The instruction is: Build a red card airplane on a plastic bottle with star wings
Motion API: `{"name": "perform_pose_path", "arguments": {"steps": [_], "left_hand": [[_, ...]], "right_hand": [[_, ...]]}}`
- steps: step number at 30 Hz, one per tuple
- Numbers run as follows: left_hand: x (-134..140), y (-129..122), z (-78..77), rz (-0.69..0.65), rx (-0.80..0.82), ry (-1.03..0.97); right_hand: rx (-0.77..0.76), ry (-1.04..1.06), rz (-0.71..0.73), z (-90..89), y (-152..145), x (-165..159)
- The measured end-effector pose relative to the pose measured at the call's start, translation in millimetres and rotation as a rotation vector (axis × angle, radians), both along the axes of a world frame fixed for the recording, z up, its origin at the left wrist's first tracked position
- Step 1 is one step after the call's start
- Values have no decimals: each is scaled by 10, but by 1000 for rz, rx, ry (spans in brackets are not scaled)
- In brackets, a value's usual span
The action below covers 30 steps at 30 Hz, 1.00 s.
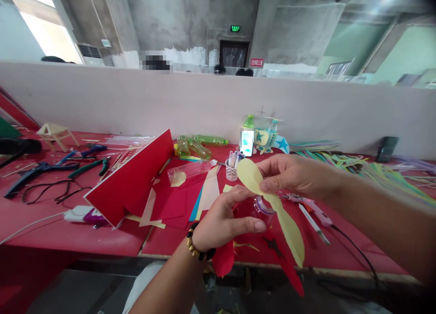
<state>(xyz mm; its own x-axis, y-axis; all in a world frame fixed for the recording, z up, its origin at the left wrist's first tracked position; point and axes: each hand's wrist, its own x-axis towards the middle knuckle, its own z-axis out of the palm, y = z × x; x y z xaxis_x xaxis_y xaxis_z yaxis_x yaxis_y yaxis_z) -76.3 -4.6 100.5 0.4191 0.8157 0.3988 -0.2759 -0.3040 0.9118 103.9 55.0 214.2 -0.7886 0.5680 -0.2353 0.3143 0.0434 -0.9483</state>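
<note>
My left hand (pixel 221 221), a beaded bracelet at its wrist, is wrapped round a clear plastic bottle (pixel 263 208) near its neck. The bottle's open mouth faces up and towards the table's far side. Red wing-shaped pieces (pixel 224 259) stick out on both sides of it, one with a dark star (pixel 274 246). Between thumb and fingers, my right hand (pixel 289 174) pinches a pale yellow propeller-shaped cutout (pixel 290 234) at its narrow middle. The cutout lies across the bottle mouth; whether it touches the rim I cannot tell.
Right of the bottle lie a pink glue gun (pixel 318 210) and a utility knife (pixel 313 225). Beyond stand a pen cup (pixel 231 172), a lit phone (pixel 247 143) and a decorated bottle plane (pixel 270 137). Leftward are a clear bottle (pixel 194 170), paper sheets (pixel 172 205), a red board (pixel 136 182) and pliers (pixel 88 168).
</note>
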Motion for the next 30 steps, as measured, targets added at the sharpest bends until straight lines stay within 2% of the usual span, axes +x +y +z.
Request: {"name": "perform_pose_path", "arguments": {"steps": [8, 15, 20, 26, 30], "left_hand": [[34, -24, -6, -62, -5, -91], [54, -28, -32, -114, -74, -166], [51, -27, -12, -75, -51, -182], [58, -16, -7, -106, -41, -142], [61, -6, -13, -113, -4, -135]], "right_hand": [[38, -31, 43, -1, -21, 22], [151, -87, 61, 32, -48, -1], [219, -66, 41, 30, -92, 7], [220, -84, -31, -20, -122, 42], [193, -84, -15, -35, -95, 56]]}}
